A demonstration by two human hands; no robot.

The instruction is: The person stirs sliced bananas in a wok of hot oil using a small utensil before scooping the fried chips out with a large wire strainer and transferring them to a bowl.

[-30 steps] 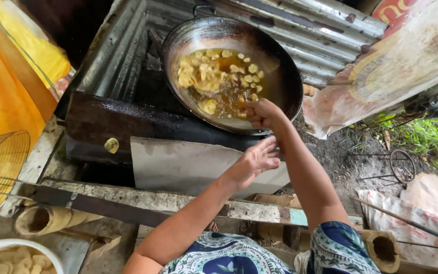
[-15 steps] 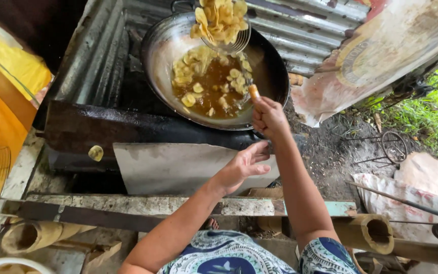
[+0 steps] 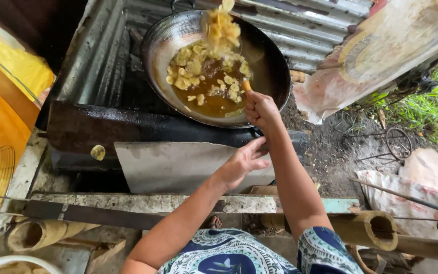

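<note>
Here, I see my right hand (image 3: pixel 260 109) gripping a skimmer (image 3: pixel 223 31) heaped with chips above the wok (image 3: pixel 269 66), my left hand (image 3: pixel 243 163) open below it; a jolt could splash hot oil.

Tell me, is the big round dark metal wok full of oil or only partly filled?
Partly filled. In the big round dark metal wok, the brown oil with pale yellow chips pools low, with bare wall above.
</note>
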